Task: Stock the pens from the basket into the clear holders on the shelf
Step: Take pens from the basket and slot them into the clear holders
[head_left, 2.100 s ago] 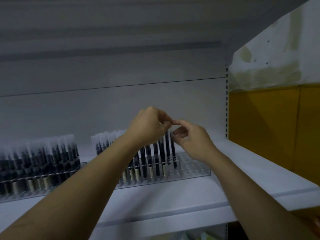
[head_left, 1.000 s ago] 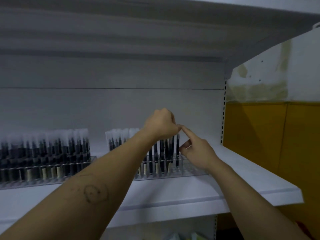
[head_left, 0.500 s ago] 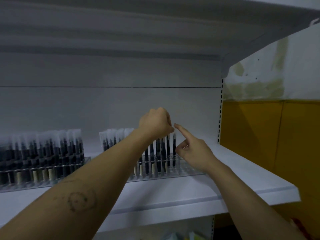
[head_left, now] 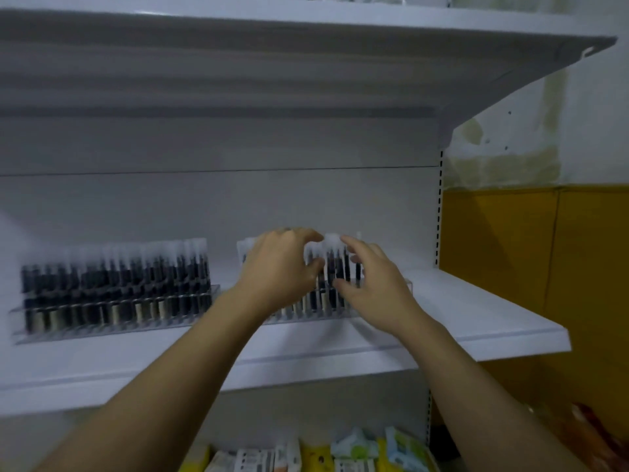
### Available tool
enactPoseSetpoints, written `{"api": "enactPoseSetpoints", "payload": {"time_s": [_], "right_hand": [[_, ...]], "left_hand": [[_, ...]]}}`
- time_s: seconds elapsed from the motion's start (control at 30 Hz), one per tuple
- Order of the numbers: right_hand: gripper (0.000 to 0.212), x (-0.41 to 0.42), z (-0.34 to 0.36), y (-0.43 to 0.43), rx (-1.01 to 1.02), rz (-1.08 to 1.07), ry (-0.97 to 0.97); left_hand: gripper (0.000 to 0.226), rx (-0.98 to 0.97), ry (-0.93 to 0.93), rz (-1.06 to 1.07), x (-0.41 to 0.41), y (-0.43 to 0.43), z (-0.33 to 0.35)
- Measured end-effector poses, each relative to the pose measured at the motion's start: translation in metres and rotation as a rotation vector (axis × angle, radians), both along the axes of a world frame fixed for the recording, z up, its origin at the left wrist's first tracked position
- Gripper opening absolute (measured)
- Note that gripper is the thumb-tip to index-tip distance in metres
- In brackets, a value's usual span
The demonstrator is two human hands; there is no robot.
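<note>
- White steel shelf (head_left: 476,321) on a grey back panel, with an upper shelf (head_left: 306,25) overhead and a yellow wall panel (head_left: 527,267) off to the right. Two clear holders sit on it: the left holder (head_left: 112,321) is packed full, and the right holder (head_left: 406,287) is only partly filled.
- Both hands are at the right holder. The left hand (head_left: 282,267) arches over the pen tops with thumb and forefinger parted. The right hand (head_left: 374,284) has its fingers spread wide, just beside the last upright pens (head_left: 347,267). Neither hand plainly grips a pen.
- As I read it, the step is settling the end pens into their slots.
- To do it well, I'd let the left hand lightly steady the neighbouring row. The right hand should press each pen straight down by its cap until it seats. The next free slot to the right should be filled, without skipping holes.
- A light touch matters here, since upright pens packed this close would likely tip one another if knocked sideways.
- Motion blur smears the caps, so I can't count the pens or tell whether the end one is fully seated.
- The left hand covers much of the right holder's row, and the right hand hides the free slots.
- I can't see the basket at all. Only some packets (head_left: 357,451) show at the bottom edge, below the shelf.
</note>
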State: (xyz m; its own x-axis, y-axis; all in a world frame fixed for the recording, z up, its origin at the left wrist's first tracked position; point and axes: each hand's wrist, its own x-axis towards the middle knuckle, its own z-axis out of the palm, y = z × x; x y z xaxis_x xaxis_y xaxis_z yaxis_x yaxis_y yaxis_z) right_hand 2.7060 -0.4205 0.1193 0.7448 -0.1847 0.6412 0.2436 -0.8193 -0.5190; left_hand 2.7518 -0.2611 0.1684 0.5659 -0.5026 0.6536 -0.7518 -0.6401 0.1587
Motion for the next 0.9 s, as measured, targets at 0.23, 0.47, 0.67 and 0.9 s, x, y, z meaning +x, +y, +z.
{"api": "enactPoseSetpoints", "payload": {"time_s": [0.23, 0.47, 0.67, 0.9], "right_hand": [[0.048, -0.025, -0.049, 0.081, -0.06, 0.118, -0.085], [0.028, -0.038, -0.179, 0.143, -0.057, 0.179, 0.073], [0.042, -0.04, -0.302, 0.178, -0.019, 0.263, 0.523], [0.048, -0.038, -0.411, 0.199, -0.066, 0.34, 0.912]], "left_hand": [[0.039, -0.036, -0.059, 0.088, -0.03, 0.081, -0.08], [0.035, -0.03, 0.088, 0.218, -0.055, 0.15, -0.21], [0.04, 0.072, 0.416, 0.328, -0.071, 0.191, -0.322], [0.046, 0.082, 0.831, 0.435, -0.084, 0.218, -0.441]]}}
